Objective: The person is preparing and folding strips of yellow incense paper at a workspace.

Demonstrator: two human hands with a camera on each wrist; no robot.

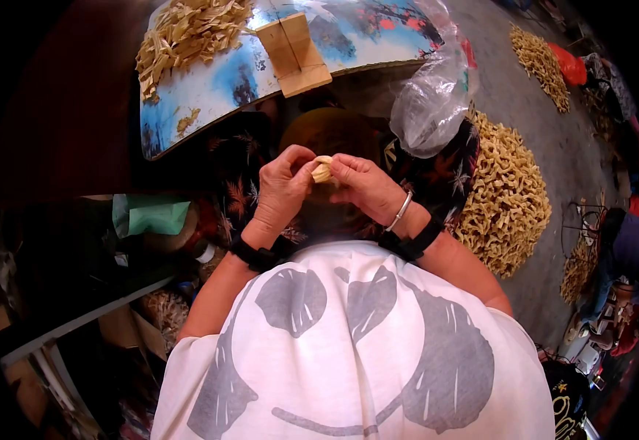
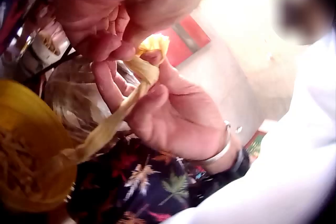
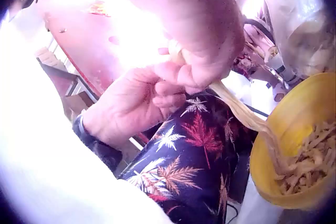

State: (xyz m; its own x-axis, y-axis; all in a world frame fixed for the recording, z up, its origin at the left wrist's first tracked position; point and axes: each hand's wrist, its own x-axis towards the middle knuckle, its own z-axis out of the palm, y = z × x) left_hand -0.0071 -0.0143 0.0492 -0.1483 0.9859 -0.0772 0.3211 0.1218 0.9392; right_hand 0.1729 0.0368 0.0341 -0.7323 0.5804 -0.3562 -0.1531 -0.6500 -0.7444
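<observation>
Both hands meet in front of the body over a pale yellow, pliable strip (image 1: 322, 170), bent into a small loop or fold between the fingertips. My left hand (image 1: 281, 187) pinches one side of it between thumb and curled fingers. On the other side, my right hand (image 1: 369, 187), with a bangle at its wrist, grips it with thumb and index finger. In the left wrist view the strip's tail (image 2: 107, 129) hangs, slightly twisted, from the hands toward a yellow bowl (image 2: 60, 129). The right wrist view shows this bowl holding thin pale pieces (image 3: 310, 166). Fingers partly hide the fold.
Ahead stands a painted table (image 1: 224, 73) with a heap of flat pale strips (image 1: 195, 33) and a wooden block (image 1: 294, 55). Clear plastic bags (image 1: 429, 110) hang at its right end. A large pile of knotted yellowish pieces (image 1: 506, 198) lies on the floor at right.
</observation>
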